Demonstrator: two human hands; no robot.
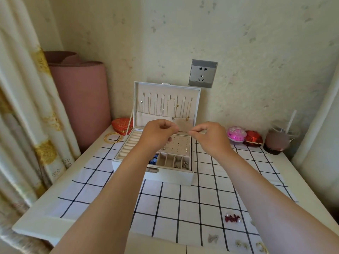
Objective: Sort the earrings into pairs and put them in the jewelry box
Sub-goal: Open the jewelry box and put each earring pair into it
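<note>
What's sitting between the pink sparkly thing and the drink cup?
A small red box sits between the pink sparkly dome and the drink cup, close beside the dome. The head view shows it.

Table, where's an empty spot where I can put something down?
The biggest free patch is the cloth in front of the box, across to the red earrings. There's a smaller one right of the box, before the pink case and cup. Crowded: the front right corner with small earrings, and the back left by the bangles and heart box.
</note>
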